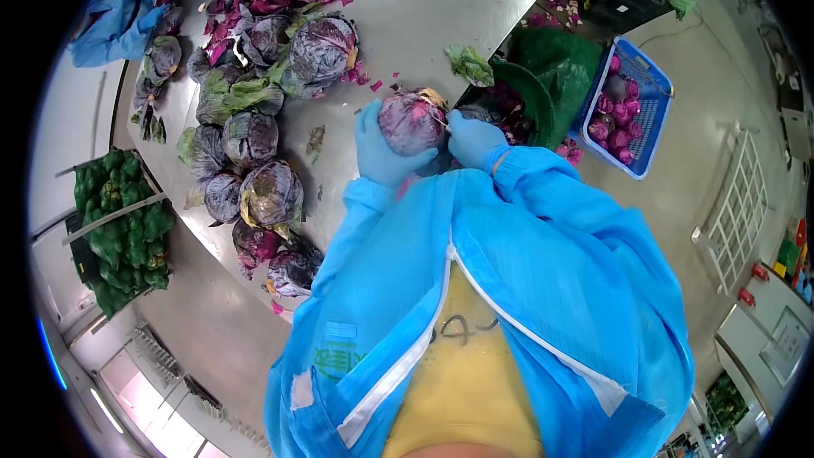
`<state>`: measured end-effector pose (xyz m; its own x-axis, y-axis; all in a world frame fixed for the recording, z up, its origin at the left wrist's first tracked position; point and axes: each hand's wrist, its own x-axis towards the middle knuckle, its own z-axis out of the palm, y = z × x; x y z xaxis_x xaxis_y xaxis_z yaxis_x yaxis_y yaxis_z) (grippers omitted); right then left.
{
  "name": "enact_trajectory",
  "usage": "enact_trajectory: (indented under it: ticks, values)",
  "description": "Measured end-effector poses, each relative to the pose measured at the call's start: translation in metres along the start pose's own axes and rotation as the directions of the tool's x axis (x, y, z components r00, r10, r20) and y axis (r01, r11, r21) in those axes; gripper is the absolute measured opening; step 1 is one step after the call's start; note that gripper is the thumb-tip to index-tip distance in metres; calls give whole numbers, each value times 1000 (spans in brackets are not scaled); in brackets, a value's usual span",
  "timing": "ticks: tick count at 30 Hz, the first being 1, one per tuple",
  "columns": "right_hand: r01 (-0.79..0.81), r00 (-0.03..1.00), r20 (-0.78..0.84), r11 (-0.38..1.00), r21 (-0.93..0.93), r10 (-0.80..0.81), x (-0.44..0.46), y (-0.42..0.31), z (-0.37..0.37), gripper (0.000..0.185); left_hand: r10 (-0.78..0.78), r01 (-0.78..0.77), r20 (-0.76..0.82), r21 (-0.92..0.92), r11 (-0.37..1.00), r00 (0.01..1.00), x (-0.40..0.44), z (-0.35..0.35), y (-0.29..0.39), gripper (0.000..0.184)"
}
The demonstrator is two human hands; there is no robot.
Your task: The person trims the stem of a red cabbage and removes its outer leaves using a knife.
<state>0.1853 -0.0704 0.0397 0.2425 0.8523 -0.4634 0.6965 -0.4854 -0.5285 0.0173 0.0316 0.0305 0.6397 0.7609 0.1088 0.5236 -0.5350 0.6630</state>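
Holding one cabbage between cupped left hand and right hand, of unclear grip; far right, one basket.

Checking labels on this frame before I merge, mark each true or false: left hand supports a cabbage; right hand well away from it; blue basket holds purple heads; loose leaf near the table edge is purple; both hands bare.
1. The left hand supports a purple cabbage. True.
2. The right hand is well away from that cabbage. False: its fingers are right at the cabbage's side.
3. The blue basket holds purple heads. True.
4. The loose leaf near the table edge is purple. False: it is mostly green.
5. Both hands are bare. False: both wear blue gloves.
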Motion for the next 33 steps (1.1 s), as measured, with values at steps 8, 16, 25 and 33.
enact_trajectory:
  ticks: [8, 16, 25, 33]
  values:
    - [51, 998, 47, 999, -3, -51, 23, 14, 10, 27, -1, 1, 50, 17, 1000, 999, 11, -5, 4, 110]
    - [-45, 996, 74, 998, -32, 47, 30, 18, 19, 28, -15, 14, 75, 12, 1000, 997, 14, -9, 2, 108]
    - [-93, 996, 17, 994, 52, 93, 31, 43, 18, 38, 57, -52, 30, -142, 989, 998, 8, -9, -19, 110]
    - [-65, 993, 120, 872, 486, 7, 23, 28, 8, 82, -74, 73, -12, -98, 993, 997, -33, -30, -18, 115]
